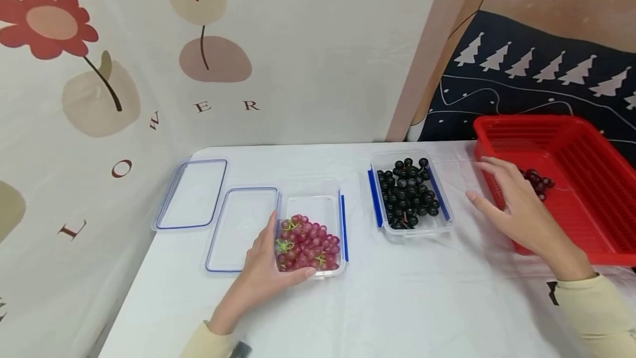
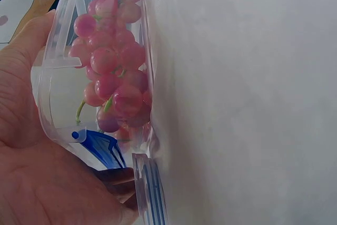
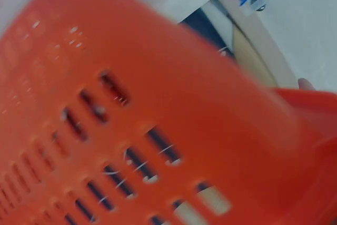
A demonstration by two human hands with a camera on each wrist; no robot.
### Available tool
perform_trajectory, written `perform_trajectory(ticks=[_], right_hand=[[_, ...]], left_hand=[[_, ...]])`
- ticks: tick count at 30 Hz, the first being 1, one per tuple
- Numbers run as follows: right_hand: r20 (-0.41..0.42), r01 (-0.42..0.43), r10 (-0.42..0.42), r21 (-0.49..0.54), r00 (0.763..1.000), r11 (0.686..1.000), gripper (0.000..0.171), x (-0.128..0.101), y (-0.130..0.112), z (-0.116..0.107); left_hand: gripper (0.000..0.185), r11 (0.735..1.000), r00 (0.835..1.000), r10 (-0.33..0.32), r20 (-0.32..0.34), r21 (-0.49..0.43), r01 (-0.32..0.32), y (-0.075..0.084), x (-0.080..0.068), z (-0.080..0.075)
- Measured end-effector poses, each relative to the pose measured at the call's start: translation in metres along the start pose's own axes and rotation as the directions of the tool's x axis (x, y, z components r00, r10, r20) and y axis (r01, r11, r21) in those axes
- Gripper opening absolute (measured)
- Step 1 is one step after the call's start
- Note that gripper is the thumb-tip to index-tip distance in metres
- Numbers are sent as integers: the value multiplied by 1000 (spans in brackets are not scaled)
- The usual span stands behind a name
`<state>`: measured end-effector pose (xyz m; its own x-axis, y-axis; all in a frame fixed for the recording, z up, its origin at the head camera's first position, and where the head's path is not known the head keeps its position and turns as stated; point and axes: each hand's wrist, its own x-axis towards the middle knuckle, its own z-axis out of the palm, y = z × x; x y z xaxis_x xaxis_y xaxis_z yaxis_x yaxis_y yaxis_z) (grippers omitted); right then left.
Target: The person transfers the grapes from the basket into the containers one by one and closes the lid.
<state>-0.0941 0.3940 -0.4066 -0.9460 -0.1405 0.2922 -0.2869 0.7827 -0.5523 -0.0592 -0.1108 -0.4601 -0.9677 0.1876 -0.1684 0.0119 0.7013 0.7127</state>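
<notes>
Two bare hands are working apart: the left hand [image 1: 263, 267], fingers and thumb extended, is resting against the near-left corner of a clear box [image 1: 318, 203], where pink grapes [image 1: 310, 242] are sitting heaped toward the near end. The right hand [image 1: 521, 214] is hovering empty, thumb parted from fingers, near the rim of a red basket [image 1: 586, 220], where dark grapes [image 1: 536, 181] are lying. An uneven left-hand push could be skidding the box into the nearer lid [image 1: 243, 228]; a snagged wrist could be jolting the basket.
</notes>
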Motion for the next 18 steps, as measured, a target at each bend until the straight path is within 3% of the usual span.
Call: perform_trajectory(ticks=[9, 18], right_hand=[[-19, -50, 50, -25, 999, 998, 74, 1, 20, -9], [-24, -69, 69, 7, 997, 998, 59, -1, 45, -18]], left_hand=[[147, 1000, 1000, 13, 2, 4, -13, -1, 0, 0], [146, 1000, 1000, 10, 0, -6, -10, 1, -1, 0]])
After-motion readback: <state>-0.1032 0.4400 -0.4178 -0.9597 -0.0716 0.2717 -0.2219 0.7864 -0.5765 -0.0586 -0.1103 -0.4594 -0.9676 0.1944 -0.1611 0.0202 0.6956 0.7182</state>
